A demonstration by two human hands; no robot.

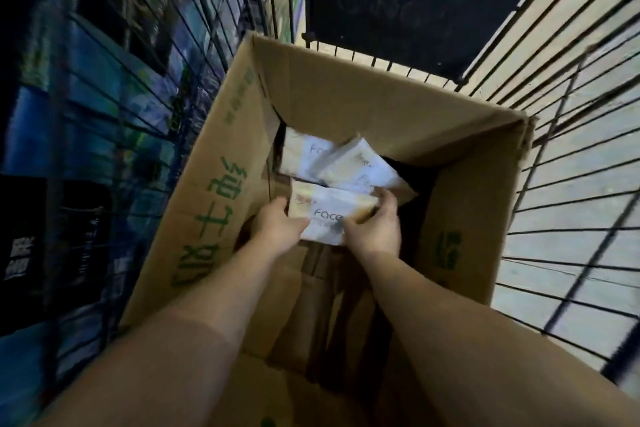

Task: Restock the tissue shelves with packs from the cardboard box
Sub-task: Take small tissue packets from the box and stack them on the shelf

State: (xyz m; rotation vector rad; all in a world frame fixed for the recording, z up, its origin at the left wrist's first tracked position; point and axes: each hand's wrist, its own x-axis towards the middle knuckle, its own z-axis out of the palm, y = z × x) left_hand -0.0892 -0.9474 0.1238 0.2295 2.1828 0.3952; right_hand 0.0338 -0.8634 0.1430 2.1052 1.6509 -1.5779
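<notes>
both hands, left (277,229) and right (375,229), clamped on one tissue pack (325,215) (deep inside the cardboard box (207,204))

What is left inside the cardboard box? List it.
Inside the cardboard box: one tissue pack gripped by the left hand and right hand, and two more packs behind it. Anything beneath them is hidden; the right corner is dark.

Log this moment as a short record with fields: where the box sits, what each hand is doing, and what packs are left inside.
container: cardboard box, flaps open, inside a wire cart
held item: tissue pack, printed "Face"
left hand: grips the pack's left end
right hand: grips the pack's right end
remaining: at least two more packs deeper in the box
</notes>
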